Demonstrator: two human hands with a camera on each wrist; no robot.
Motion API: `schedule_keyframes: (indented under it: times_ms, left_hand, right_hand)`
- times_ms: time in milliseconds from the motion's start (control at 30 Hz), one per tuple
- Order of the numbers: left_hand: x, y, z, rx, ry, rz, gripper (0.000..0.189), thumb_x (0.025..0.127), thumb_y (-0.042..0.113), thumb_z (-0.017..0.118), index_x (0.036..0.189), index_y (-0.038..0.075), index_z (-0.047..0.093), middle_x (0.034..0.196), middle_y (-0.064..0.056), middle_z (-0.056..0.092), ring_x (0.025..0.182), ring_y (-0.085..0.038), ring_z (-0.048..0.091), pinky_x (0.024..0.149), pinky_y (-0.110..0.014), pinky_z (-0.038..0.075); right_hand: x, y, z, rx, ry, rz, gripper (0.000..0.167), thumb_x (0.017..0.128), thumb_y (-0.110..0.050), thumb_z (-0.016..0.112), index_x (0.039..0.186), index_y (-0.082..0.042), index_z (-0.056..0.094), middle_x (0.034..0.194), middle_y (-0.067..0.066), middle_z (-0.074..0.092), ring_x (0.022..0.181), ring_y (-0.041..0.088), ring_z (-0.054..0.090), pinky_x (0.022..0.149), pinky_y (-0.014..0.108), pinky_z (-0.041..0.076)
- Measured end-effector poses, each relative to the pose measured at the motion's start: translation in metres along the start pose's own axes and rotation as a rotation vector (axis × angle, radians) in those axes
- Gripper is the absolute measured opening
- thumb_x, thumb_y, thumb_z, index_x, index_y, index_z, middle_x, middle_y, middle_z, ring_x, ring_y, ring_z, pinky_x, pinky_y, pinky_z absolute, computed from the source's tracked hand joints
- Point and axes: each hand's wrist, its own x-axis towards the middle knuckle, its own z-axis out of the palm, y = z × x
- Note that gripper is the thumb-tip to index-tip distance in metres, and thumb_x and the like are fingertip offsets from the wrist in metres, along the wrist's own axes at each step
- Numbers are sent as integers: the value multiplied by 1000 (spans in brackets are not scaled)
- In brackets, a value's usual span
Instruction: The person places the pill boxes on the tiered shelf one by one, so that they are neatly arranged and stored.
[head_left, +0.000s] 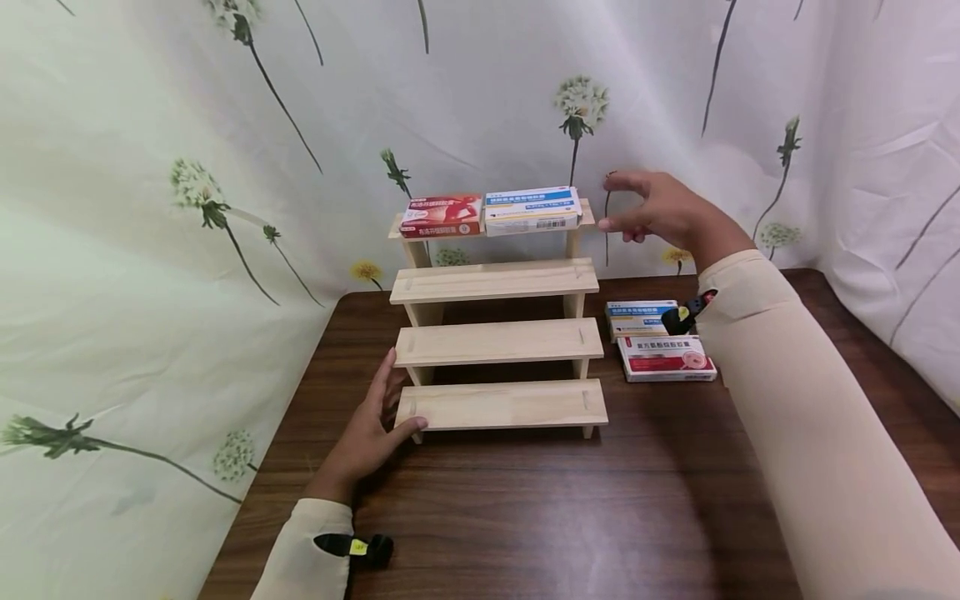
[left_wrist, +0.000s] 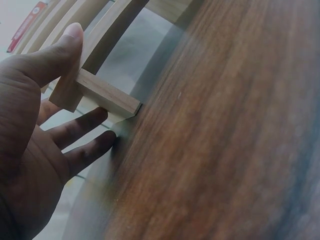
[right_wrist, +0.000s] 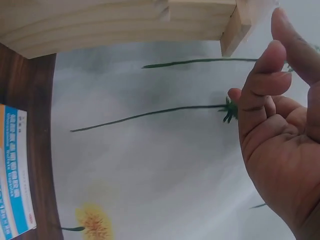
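A stepped wooden display rack (head_left: 498,342) with several tiers stands on the table. On its top tier lie a red medicine box (head_left: 442,215) and, to the right, a blue-and-white medicine box (head_left: 532,210). My left hand (head_left: 367,442) holds the rack's lower left end, thumb over the bottom tier (left_wrist: 112,37) and fingers along the side; part of the index finger is hidden in the left wrist view. Just right of the top tier, my right hand (head_left: 660,212) is raised in the air, thumb and index finger spread apart, holding nothing.
Right of the rack, a second blue-and-white box (head_left: 637,319) lies on the dark wooden table (head_left: 510,517), with a red-and-white box (head_left: 667,360) in front of it. A white curtain (head_left: 480,100) with dandelion prints hangs behind the table.
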Motion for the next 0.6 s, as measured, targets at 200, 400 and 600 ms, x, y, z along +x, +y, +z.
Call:
schedule_keyframes:
  times_ms: [200, 400, 600]
  left_hand:
    - [1, -2, 1, -1, -2, 9, 117, 100, 17, 83, 176, 40, -3, 177, -25, 33, 157, -53, 42, 119, -77, 39]
    - [1, -1, 0, 0, -5, 8, 117, 100, 18, 82, 177, 38, -5, 176, -26, 33, 157, -54, 42, 119, -78, 39]
    - [2, -3, 0, 0, -1, 3, 117, 100, 18, 83, 176, 40, -3, 177, -25, 32, 158, -54, 42, 119, -77, 38]
  right_hand:
    - [-12, 19, -1, 67, 6, -1, 84, 105, -20, 75, 175, -15, 28, 182, 12, 25, 78, 12, 63, 70, 27, 52]
    - [-28, 39, 7, 76, -19, -5, 86, 103, -18, 78, 175, -16, 29, 175, 12, 39, 81, 17, 66, 74, 31, 55]
    - [-45, 65, 19, 64, -34, -2, 85, 101, -16, 79, 173, -16, 33, 134, 13, 72, 77, 21, 68, 73, 36, 59]
